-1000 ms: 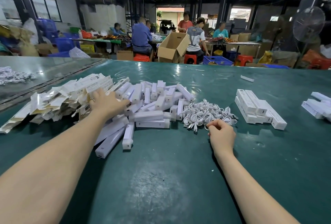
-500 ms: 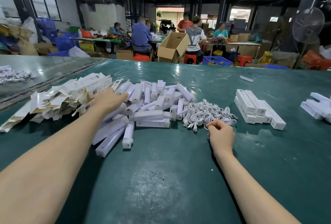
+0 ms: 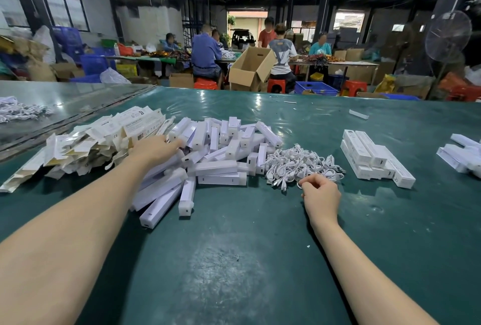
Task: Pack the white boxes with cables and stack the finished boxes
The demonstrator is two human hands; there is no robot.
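White boxes (image 3: 216, 166) heaped ahead; left hand (image 3: 153, 149) lies on the heap's left side, fingers straight. Right hand (image 3: 321, 194) curls against the near edge of the white cables (image 3: 299, 163), grip unclear.

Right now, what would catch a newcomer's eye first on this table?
The jumbled heap of white boxes mid-table stands out first, with the left hand stretched onto it. Right of it lies a tangle of white cables, the right hand curled at its near edge, then a neat stack of finished boxes farther right.
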